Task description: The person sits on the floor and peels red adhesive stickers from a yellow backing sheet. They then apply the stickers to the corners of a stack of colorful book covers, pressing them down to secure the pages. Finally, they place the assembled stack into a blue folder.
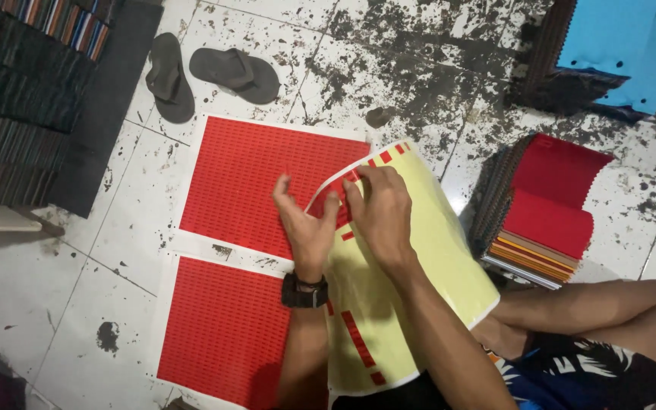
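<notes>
Pinching with both hands, the person works at the top edge of a yellow sheet (411, 250) that lies across their lap and the floor. The right hand (377, 212) has thumb and fingers pressed together on a small red sticker (335, 199) near the sheet's curled corner; it seems to be lifting or pressing that strip. The left hand (305, 228), wearing a dark watch (304, 291), holds the same spot from the other side, its thumb against the sheet and its other fingers spread and raised, probably to keep the paper steady. The yellow sheet looks like glossy backing paper, mostly bare, with a few red strips remaining along its top edge and down its lower left. Just beside it on the left, two red sheets (260, 182) lie flat on the floor, one above the other, each covered in a fine grid of small red rectangles with a white border. The floor (419, 68) is white tile with heavy black stains. A stack of fabric swatches (544, 220), red on top, sits to the right; two grey sandals (214, 72) lie beyond.
</notes>
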